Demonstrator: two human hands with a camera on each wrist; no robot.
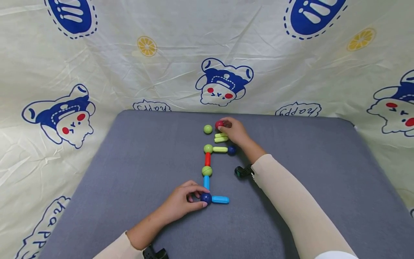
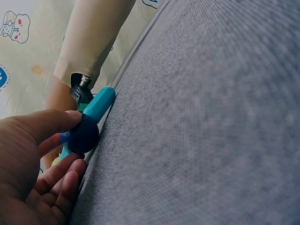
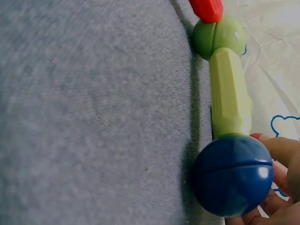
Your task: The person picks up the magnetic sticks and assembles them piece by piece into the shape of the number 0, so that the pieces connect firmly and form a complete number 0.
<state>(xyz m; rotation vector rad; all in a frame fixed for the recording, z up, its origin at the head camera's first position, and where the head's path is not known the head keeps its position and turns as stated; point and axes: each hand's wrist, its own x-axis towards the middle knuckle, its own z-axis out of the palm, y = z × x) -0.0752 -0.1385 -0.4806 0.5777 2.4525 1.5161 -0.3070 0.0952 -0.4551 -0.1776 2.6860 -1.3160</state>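
Left grip [image 1: 179,202] pinches a navy ball [image 1: 206,198]; outstretched right grip [image 1: 235,131] pinches a red ball [image 1: 219,124].

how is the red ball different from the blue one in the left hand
The dark blue ball joins two light blue sticks; no stick shows joined to the red ball. The left hand pinches the dark blue ball, the right hand the red ball. The dark blue ball is nearer in the head view, the red ball farther off. Both are round and shiny.
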